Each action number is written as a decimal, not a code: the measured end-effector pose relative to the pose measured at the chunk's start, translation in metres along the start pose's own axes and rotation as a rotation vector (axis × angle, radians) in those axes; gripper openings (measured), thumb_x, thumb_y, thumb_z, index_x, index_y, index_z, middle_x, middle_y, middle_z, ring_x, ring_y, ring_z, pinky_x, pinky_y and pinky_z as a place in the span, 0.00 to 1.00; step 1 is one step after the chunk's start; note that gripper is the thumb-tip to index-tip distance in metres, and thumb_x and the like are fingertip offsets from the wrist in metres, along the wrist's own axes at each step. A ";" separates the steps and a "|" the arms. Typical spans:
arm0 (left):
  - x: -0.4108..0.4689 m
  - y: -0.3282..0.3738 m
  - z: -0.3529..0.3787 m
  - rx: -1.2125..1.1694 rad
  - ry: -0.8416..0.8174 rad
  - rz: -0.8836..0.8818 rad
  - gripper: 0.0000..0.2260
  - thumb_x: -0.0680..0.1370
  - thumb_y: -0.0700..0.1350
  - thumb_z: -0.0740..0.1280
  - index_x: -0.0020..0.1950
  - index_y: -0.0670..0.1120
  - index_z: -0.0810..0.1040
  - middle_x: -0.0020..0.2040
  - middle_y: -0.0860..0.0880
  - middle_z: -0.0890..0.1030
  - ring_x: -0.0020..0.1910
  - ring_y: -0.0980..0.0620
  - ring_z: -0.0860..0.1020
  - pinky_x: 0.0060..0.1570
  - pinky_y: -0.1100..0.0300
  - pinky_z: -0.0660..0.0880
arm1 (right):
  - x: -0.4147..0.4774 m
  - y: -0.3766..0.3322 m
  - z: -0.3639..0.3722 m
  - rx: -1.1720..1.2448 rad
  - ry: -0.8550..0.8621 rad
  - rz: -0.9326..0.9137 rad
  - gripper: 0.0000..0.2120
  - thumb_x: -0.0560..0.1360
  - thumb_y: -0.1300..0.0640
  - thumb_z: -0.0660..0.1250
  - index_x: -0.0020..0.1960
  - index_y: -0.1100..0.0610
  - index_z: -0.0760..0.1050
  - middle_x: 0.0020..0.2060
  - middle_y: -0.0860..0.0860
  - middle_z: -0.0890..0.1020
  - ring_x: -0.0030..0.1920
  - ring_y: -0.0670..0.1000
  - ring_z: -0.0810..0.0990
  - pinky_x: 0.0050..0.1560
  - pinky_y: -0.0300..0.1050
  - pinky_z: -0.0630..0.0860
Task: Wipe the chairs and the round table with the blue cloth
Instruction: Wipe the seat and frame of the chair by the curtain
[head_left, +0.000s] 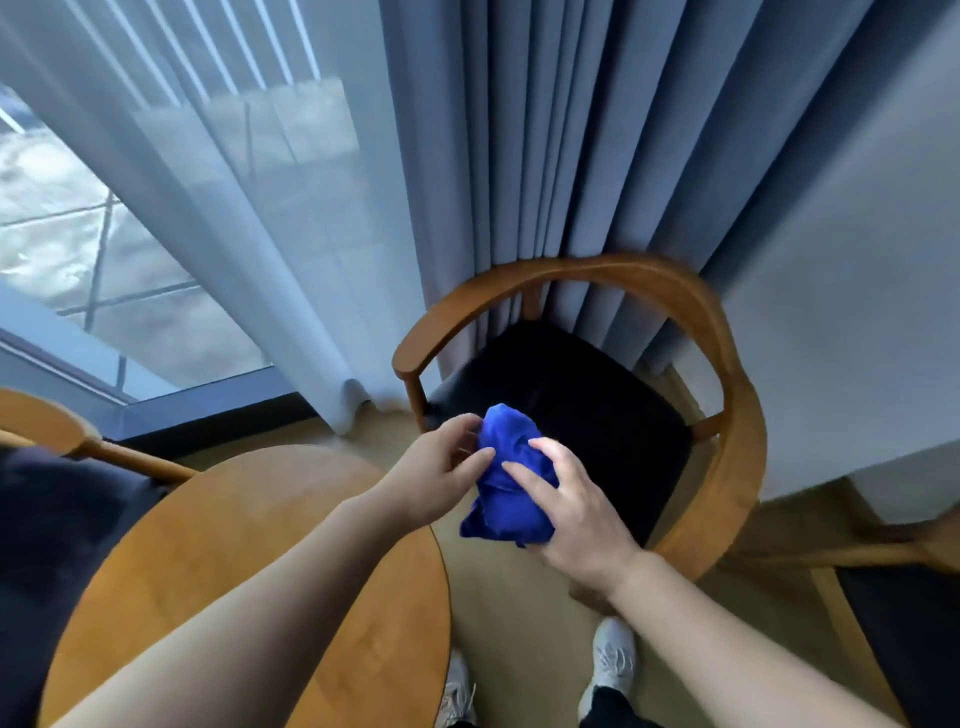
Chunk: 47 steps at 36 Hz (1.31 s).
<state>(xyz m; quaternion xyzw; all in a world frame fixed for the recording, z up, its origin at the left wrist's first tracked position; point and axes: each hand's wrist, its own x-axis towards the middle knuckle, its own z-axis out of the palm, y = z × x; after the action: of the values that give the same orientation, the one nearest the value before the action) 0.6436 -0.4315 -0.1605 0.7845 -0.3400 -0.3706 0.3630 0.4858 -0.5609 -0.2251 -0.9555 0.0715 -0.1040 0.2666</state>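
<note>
Both hands hold the cloth (506, 483) in the air, bunched into a loose ball, over the front edge of the chair (597, 267) that stands against the curtain (545, 130). The right hand (571, 514) wraps the bundle from the right, fingers spread and curved across its top, the lower folds hanging out under the palm. The left hand (441, 467) meets the cloth at its upper left edge with fingers bent; it seems to pinch a fold there, though the fingertips are partly hidden by the fabric. The cloth touches neither the dark seat nor the wooden back.

The table (234, 545) lies under the left forearm, just beside the chair. A left chair (41, 421) shows at the frame's edge, a right chair (909, 623) at the lower right. A sheer curtain (234, 208) hangs over the window (78, 234). Two pale shoes (615, 660) stand on the floor below.
</note>
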 end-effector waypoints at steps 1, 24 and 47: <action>0.001 0.006 0.002 -0.013 0.010 -0.007 0.13 0.79 0.49 0.63 0.64 0.55 0.69 0.54 0.58 0.78 0.51 0.62 0.77 0.48 0.69 0.75 | 0.002 0.005 -0.008 -0.002 -0.007 -0.041 0.40 0.62 0.55 0.80 0.70 0.52 0.65 0.69 0.57 0.61 0.68 0.67 0.69 0.56 0.62 0.78; 0.017 0.099 0.063 -0.011 0.290 -0.022 0.17 0.78 0.40 0.64 0.58 0.60 0.71 0.53 0.60 0.77 0.54 0.62 0.77 0.52 0.59 0.78 | 0.078 0.094 -0.149 0.409 -0.415 -0.015 0.19 0.70 0.58 0.74 0.58 0.47 0.74 0.51 0.43 0.80 0.52 0.42 0.78 0.56 0.42 0.76; 0.106 -0.015 0.001 -0.236 0.553 -0.181 0.13 0.78 0.40 0.65 0.58 0.56 0.71 0.53 0.56 0.78 0.53 0.56 0.77 0.49 0.61 0.79 | 0.241 0.087 -0.060 0.133 -0.692 -0.110 0.11 0.77 0.57 0.64 0.59 0.49 0.71 0.48 0.46 0.78 0.47 0.48 0.77 0.49 0.41 0.72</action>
<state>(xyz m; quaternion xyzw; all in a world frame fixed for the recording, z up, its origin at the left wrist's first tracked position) 0.6995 -0.5089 -0.2089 0.8350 -0.1119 -0.2108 0.4958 0.6981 -0.7110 -0.1814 -0.9171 -0.0816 0.2074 0.3306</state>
